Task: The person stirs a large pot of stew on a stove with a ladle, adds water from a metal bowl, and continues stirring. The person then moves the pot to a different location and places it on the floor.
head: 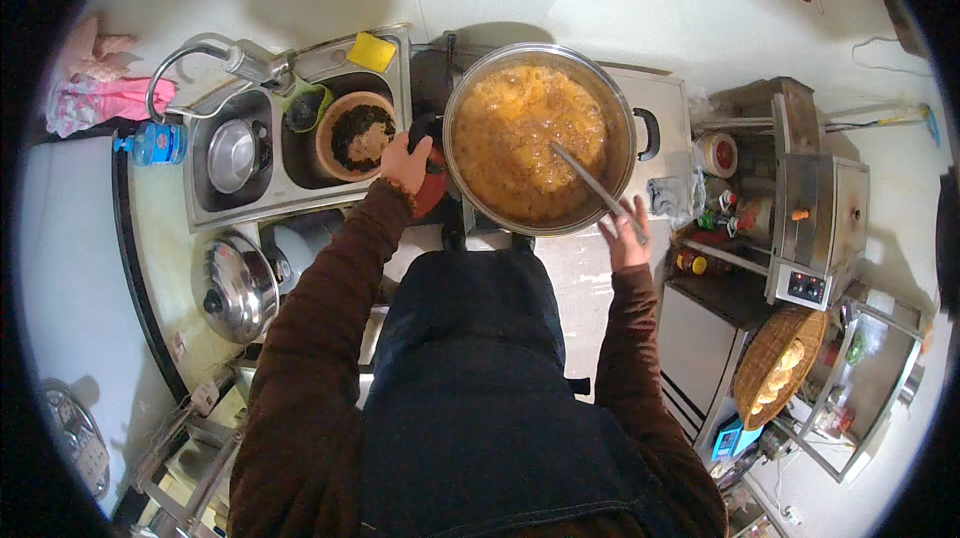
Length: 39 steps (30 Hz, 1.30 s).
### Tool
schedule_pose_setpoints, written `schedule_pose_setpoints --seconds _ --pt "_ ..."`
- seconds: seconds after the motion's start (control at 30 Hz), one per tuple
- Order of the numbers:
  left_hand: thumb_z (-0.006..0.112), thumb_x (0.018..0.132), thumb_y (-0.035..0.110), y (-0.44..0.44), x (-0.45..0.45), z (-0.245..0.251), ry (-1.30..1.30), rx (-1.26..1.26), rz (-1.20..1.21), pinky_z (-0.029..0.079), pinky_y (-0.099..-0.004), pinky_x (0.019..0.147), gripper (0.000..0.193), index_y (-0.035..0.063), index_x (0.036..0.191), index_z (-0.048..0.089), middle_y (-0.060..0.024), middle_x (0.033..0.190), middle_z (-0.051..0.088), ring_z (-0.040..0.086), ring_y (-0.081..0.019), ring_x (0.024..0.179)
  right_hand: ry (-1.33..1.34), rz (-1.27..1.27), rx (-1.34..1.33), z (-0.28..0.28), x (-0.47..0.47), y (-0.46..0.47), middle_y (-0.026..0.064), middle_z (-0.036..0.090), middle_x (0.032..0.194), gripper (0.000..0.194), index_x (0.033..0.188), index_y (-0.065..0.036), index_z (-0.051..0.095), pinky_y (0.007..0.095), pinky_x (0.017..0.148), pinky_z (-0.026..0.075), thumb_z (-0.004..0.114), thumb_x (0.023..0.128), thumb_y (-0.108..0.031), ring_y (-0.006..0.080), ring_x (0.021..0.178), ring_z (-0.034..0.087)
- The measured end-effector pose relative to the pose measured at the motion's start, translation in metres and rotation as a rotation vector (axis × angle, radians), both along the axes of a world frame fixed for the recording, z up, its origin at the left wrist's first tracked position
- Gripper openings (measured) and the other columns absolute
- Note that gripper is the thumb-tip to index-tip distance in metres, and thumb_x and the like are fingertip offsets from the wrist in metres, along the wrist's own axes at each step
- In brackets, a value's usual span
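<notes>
A large stainless-steel stockpot [452, 155] stands before me, filled with bubbling orange-brown liquid [525, 133]. My left hand [407, 163] grips its black left handle [424, 130] at the side nearest the sink. In my right hand [628, 233] is the upper end of a long metal utensil [592, 179], held at the pot's front right rim. The utensil slants into the liquid, so its lower end is hidden. On the far right of the pot, the other black handle [647, 134] is free. Below my left wrist shows part of a red object [430, 194].
The double sink [300, 195] at left holds a metal pan [232, 155], a green container [321, 97] and an orange bowl [326, 152] with dark contents. A shiny lid [244, 287] stands below it. At right are a steel appliance [814, 227] and a wicker basket [757, 365].
</notes>
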<state>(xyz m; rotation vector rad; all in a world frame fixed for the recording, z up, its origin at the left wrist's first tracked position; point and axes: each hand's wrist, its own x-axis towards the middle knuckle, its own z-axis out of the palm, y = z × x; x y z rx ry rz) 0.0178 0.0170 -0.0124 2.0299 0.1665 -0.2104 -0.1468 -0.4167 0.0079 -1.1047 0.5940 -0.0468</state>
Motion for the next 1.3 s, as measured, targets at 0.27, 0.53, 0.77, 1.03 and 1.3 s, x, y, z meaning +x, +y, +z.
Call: schedule_pose_setpoints --seconds 0.27,0.53,0.77,1.03,1.3 --pt "0.065 0.097 0.040 -0.014 -0.002 0.011 0.001 0.186 0.123 0.048 -0.0474 0.075 0.045 -0.0048 0.098 0.066 -0.0206 0.088 0.070 0.066 -0.0350 0.084 -0.045 -0.099 -0.076 0.013 0.128 -0.059 0.0141 0.064 0.121 0.056 0.145 -0.004 0.047 0.0499 0.089 0.056 0.065 0.093 -0.017 0.0269 0.109 0.061" --pt "0.062 0.094 0.056 -0.034 0.014 -0.012 -0.011 0.085 0.442 0.051 -0.0465 0.075 0.059 -0.0027 0.098 0.073 -0.0226 0.084 0.071 0.069 -0.0383 0.081 0.052 0.180 -0.224 -0.001 0.183 -0.080 0.0038 0.060 0.085 0.045 0.131 -0.002 0.057 0.0275 0.058 0.048 0.067 0.091 -0.017 0.0113 0.065 0.055" --pt "0.070 0.095 0.040 -0.055 -0.024 0.026 0.026 -0.330 0.745 0.038 -0.0297 0.049 0.039 0.0010 0.092 0.071 -0.0004 0.069 0.060 0.050 -0.0103 0.055 -0.001 0.321 -0.233 0.026 0.181 -0.079 -0.0002 0.053 0.071 0.033 0.121 -0.003 0.064 0.0278 0.053 0.045 0.062 0.093 -0.020 0.0103 0.060 0.052" --pt "0.068 0.098 0.039 -0.100 -0.210 0.075 -0.084 -0.625 1.177 0.039 -0.0267 0.055 0.034 0.0070 0.086 0.068 0.0019 0.071 0.059 0.049 -0.0092 0.059 -0.209 0.759 -0.460 0.106 0.164 -0.062 -0.0018 0.053 0.076 0.034 0.120 -0.002 0.063 0.0266 0.057 0.044 0.061 0.095 -0.025 0.0080 0.064 0.050" --pt "0.059 0.103 0.037 -0.185 -0.425 0.123 -0.151 -0.532 1.580 0.032 -0.0294 0.047 0.041 0.0016 0.084 0.066 0.0033 0.056 0.048 0.040 -0.0077 0.049 -0.112 1.093 -0.370 0.157 0.091 -0.014 0.0001 0.054 0.079 0.031 0.117 -0.003 0.064 0.0263 0.065 0.041 0.055 0.095 -0.023 0.0099 0.071 0.049"
